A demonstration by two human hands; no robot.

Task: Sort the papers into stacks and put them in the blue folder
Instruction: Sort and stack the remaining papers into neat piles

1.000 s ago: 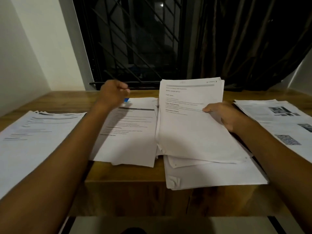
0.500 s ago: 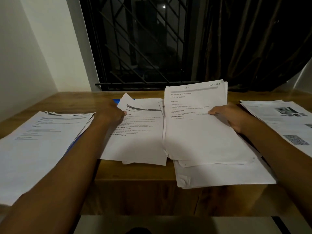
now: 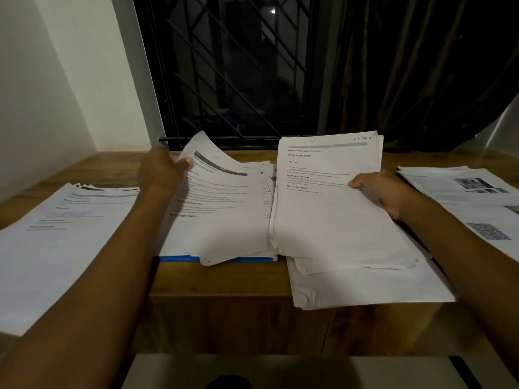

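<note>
- Papers (image 3: 222, 226) are lying in several piles around both hands. The folder (image 3: 179, 258) is sitting beneath the pile under the left hand, only its blue near edge showing. Whether it is open, I cannot tell.
- Left hand (image 3: 163, 172) is pinching the far corner of that pile's top sheet (image 3: 205, 155) and curling it upward.
- Right hand (image 3: 384, 192) is gripping a sheaf (image 3: 331, 214) headed "SECTION 3" by its right edge, tilting it over loose sheets (image 3: 365, 287) beneath.
- Sorting is looking partly done, by my judgement. A left stack (image 3: 56, 234) is resting outside the left forearm, and a right stack (image 3: 471, 197) with pictures beyond the right hand. The middle piles are wanting squaring, and filing is not yet finished.
- Loose sheets are overhanging the table (image 3: 224, 282) at its near edge, and the left stack seems to be too, so either could be sliding off.
- Bare wood is showing between the forearms and in a strip beyond the hands.
</note>
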